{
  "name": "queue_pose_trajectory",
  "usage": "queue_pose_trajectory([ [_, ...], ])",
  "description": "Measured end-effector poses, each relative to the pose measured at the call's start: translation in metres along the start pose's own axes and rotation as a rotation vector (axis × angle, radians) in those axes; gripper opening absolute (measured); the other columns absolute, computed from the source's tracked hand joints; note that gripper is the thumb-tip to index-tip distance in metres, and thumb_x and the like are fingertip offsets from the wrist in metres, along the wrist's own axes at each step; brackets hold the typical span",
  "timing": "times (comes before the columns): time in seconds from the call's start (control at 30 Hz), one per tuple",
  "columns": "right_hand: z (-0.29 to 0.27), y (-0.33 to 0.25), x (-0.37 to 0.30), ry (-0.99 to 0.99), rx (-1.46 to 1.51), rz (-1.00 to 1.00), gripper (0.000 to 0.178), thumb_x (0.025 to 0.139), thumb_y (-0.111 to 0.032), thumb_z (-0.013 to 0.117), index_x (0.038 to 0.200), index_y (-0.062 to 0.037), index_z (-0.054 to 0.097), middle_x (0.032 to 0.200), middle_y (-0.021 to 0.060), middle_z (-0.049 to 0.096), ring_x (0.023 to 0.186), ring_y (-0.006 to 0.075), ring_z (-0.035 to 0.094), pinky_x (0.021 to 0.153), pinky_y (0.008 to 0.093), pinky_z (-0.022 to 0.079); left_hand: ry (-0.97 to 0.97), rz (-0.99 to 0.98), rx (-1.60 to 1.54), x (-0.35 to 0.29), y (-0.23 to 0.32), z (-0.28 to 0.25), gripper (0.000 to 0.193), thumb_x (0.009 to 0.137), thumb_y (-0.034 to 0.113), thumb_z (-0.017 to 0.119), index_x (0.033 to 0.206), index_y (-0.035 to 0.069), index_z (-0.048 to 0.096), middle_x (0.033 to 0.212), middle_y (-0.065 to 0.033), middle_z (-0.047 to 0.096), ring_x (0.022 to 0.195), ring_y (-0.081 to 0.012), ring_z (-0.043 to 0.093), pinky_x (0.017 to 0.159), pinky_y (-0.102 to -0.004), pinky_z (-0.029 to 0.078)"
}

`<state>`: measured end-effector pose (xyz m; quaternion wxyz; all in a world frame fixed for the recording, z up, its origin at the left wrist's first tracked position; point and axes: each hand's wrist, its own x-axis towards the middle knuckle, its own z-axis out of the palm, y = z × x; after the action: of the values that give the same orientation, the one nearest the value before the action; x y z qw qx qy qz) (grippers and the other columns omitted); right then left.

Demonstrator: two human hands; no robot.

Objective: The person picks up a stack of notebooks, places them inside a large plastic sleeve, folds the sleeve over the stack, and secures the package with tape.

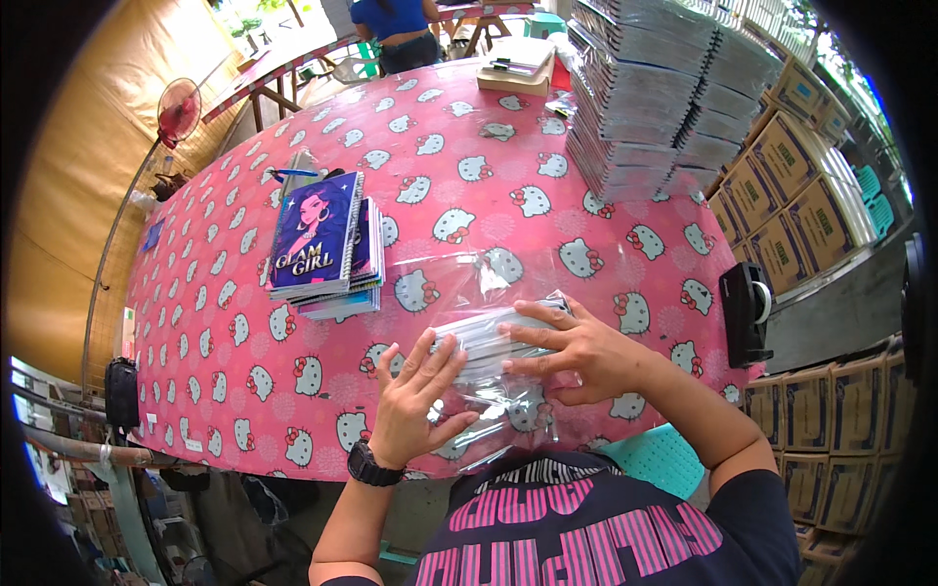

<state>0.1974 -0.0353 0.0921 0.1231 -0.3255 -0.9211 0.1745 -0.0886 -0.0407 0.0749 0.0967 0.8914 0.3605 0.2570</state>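
A white, block-like bundle (pixel 476 339) lies near the table's front edge, inside clear plastic film (pixel 498 415) that spreads around it. What the bundle is made of is hard to tell through the glare. My left hand (pixel 418 396), with a black watch at the wrist, rests its outstretched fingers on the bundle's left side. From the right, my right hand (pixel 572 347) lays its spread fingers over the bundle's other end. Both hands are open and press on the film. Beyond them to the left sits a small pile of spiral notebooks (pixel 318 230), the top one with a purple illustrated cover.
Tall stacks of spiral-bound books (pixel 645 107) stand at the far right of the pink cat-patterned tablecloth (pixel 234 342). A black tape dispenser (pixel 746 313) is at the right edge. Cardboard boxes (pixel 791 205) line the right side; a red fan (pixel 180 112) stands left.
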Motion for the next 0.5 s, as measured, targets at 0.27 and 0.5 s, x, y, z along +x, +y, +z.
queue_pose_trajectory([
  [0.27, 0.016, 0.018, -0.009, 0.416, 0.496, -0.035, 0.067, 0.072, -0.019, 0.062, 0.136, -0.0116, 0.045, 0.148, 0.0118, 0.032, 0.139, 0.0296, 0.024, 0.109, 0.0492, 0.022, 0.475, -0.465, -0.980, -0.005, -0.004, 0.043, 0.049, 0.087, 0.017, 0.056, 0.133, 0.000, 0.046, 0.134, -0.0138, 0.049, 0.127, -0.0248, 0.042, 0.107, -0.0358, 0.029],
  [0.5, 0.059, -0.010, -0.001, 0.801, 0.878, 0.282, 0.059, 0.082, -0.011, 0.055, 0.137, -0.0027, 0.037, 0.146, 0.0157, 0.032, 0.137, 0.0275, 0.027, 0.111, 0.0363, 0.019, 0.576, -0.468, -1.170, 0.001, 0.003, 0.070, 0.058, 0.087, 0.013, 0.049, 0.140, -0.002, 0.031, 0.142, -0.0155, 0.038, 0.129, -0.0239, 0.038, 0.110, -0.0359, 0.025],
])
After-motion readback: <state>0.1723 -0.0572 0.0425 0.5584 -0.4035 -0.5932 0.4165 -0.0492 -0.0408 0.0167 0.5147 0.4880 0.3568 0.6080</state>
